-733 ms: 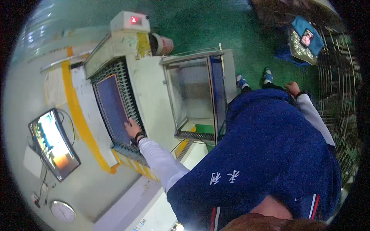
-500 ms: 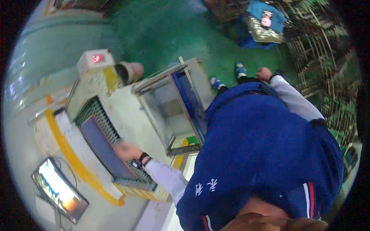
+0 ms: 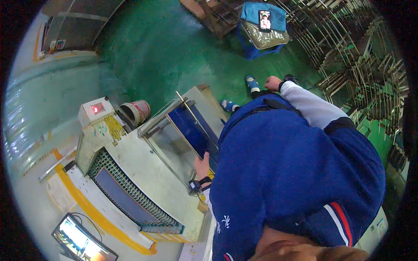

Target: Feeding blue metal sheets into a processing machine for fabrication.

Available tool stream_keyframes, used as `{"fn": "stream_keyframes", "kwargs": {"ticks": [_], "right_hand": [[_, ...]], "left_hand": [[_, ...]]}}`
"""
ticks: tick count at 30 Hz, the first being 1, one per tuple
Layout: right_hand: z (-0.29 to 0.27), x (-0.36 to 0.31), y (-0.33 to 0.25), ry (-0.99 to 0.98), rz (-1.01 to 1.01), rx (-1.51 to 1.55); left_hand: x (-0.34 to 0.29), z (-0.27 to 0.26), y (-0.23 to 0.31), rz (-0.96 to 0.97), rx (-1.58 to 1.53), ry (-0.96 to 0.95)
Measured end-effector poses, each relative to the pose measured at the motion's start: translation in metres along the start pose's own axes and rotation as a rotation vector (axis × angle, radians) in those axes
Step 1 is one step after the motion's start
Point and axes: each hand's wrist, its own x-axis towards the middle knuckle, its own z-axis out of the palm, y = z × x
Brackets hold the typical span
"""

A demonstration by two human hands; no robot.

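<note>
My left hand (image 3: 202,167), with a dark band and a small device at its wrist, is at the near end of a blue panel (image 3: 188,130). Its fingers close on that panel's edge, partly hidden behind my clothing. The panel leans in a frame rack (image 3: 163,141) at the machine's side. Another flat panel (image 3: 124,195), dull blue with a copper-coloured edge, lies on the machine's roller conveyor (image 3: 163,227). My right hand (image 3: 273,83) hangs by my lap, fingers curled in, with nothing seen in it.
A control box (image 3: 95,109) with a red display sits at the machine's far corner beside a bucket (image 3: 138,111). A monitor (image 3: 82,239) stands lower left. A phone (image 3: 264,20) rests on a covered blue crate (image 3: 257,52). Metal racks (image 3: 344,48) fill the right.
My left hand has left the panel on the conveyor and moved right to the blue panel in the rack. My right hand stays curled by my lap. The whole view has shifted.
</note>
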Motion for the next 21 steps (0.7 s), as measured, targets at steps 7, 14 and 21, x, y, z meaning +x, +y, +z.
{"fn": "stream_keyframes", "kwargs": {"ticks": [7, 14, 21], "right_hand": [[-0.008, 0.007, 0.008, 0.000, -0.012, -0.002], [-0.023, 0.004, 0.005, -0.043, -0.023, -0.043], [-0.033, 0.005, 0.016, -0.030, -0.047, -0.025]], "left_hand": [[0.005, 0.013, -0.029, -0.132, 0.050, 0.104], [0.007, 0.019, -0.034, -0.134, 0.236, 0.174], [0.007, 0.023, -0.026, -0.052, 0.219, 0.204]]}}
